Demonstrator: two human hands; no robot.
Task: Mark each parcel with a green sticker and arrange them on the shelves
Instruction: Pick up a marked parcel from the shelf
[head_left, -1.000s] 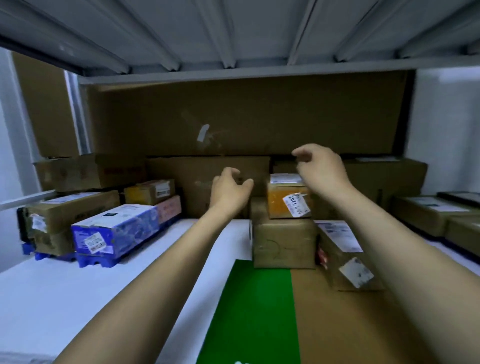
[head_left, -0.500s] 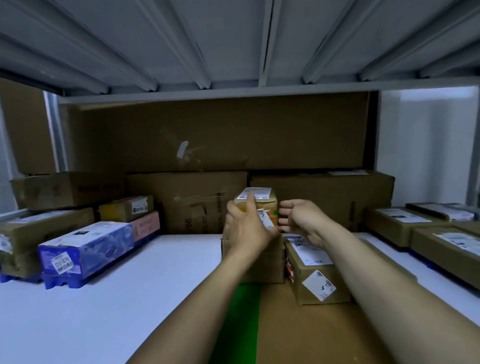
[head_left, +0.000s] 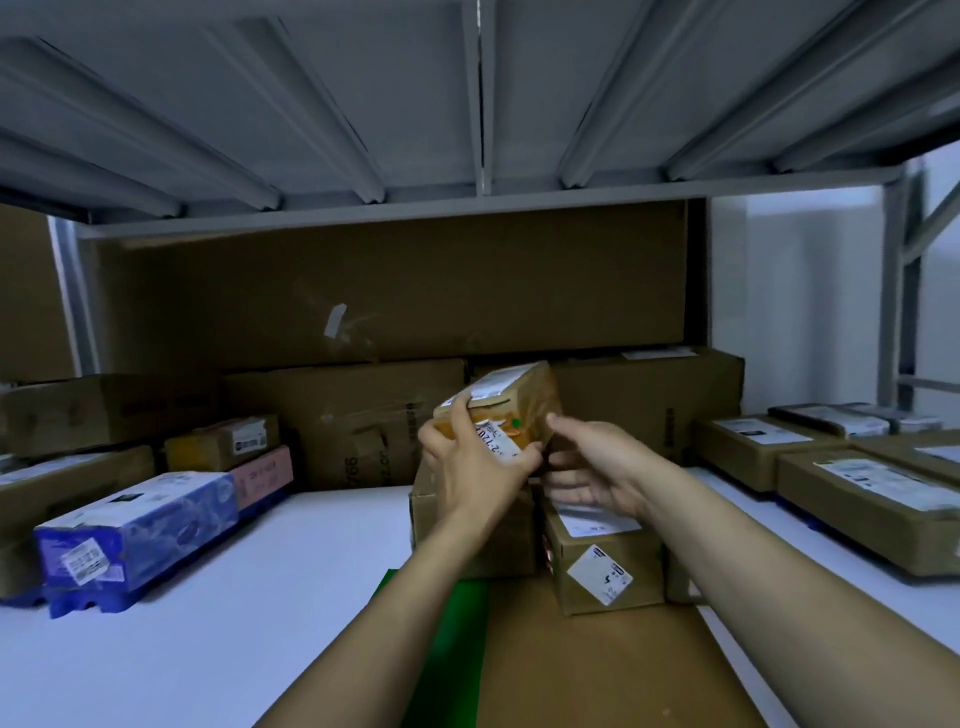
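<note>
The left hand (head_left: 475, 465) curls round the small parcel (head_left: 511, 387), tilted just left of the right hand (head_left: 597, 467), which is loosely open. It looks light, stiff cardboard; grip opposite faces

Large cardboard panel (head_left: 395, 291) at the back, green sheet (head_left: 460, 675) beside flat brown cardboard (head_left: 597, 675) in front

The left hand (head_left: 475, 467) covers the lower left face of the small parcel (head_left: 514, 397) it grips, and the label print there is too blurred to read; whether the right hand (head_left: 597, 473) touches that parcel cannot be determined. At bottom centre the green sheet (head_left: 460, 665) is partly hidden by the left forearm and cut by the lower edge; the flat cartons (head_left: 872, 501) at right run off-frame.
</note>
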